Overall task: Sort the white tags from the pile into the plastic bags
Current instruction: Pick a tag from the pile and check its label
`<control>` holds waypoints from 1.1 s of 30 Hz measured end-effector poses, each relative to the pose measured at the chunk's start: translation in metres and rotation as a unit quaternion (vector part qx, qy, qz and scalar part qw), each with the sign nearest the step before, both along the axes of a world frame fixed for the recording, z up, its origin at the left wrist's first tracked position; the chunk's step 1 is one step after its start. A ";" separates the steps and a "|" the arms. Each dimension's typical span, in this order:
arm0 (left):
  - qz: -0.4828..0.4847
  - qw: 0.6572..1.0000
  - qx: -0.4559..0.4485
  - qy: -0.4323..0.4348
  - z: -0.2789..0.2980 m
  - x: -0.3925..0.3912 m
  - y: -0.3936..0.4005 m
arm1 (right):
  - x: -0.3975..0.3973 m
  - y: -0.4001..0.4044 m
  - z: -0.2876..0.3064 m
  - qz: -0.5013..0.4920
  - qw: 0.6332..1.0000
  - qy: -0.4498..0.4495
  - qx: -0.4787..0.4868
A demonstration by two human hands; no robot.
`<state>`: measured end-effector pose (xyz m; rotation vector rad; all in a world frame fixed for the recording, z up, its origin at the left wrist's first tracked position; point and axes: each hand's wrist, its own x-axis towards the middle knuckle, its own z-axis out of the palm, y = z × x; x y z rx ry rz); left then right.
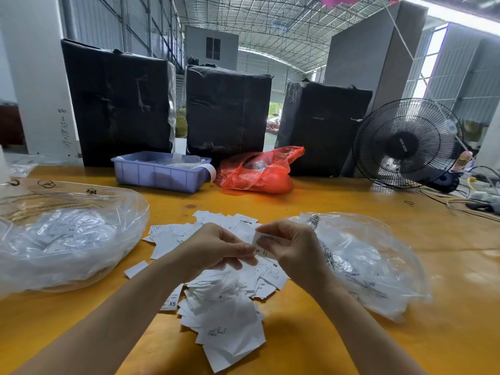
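A pile of white tags (227, 309) printed with size letters lies on the yellow table (311, 334) in front of me. Above the pile, my left hand (216, 247) and my right hand (292, 244) meet, both pinching a white tag (260, 246) marked S. A clear plastic bag (65, 239) holding tags sits to the left. Another clear plastic bag (362, 261) with a few tags lies to the right, just beside my right hand.
A blue plastic bin (159, 171) and a red plastic bag (259, 171) stand at the back of the table. Behind them are three black wrapped boxes (227, 109). A black fan (405, 144) and cables (470, 201) occupy the back right.
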<state>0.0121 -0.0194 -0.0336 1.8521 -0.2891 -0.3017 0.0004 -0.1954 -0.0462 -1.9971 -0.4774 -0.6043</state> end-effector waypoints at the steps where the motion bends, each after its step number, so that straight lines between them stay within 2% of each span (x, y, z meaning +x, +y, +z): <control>1: 0.000 1.000 -0.002 0.002 0.000 0.000 0.000 | 0.000 0.000 0.000 -0.011 1.000 -0.009 0.006; 15: 0.008 0.999 -0.024 0.023 0.000 0.002 -0.001 | 0.001 -0.002 0.002 -0.012 0.998 -0.041 0.051; 21: 0.006 1.000 -0.021 0.020 0.000 0.002 0.000 | 0.001 0.000 -0.001 -0.020 0.999 -0.042 -0.003; 29: 0.003 0.999 -0.029 0.025 -0.001 0.002 -0.002 | 0.002 0.002 -0.006 0.005 0.999 -0.019 -0.027; 33: 0.007 0.999 -0.034 0.024 -0.001 0.003 -0.001 | 0.003 0.001 -0.005 -0.003 1.000 -0.011 -0.001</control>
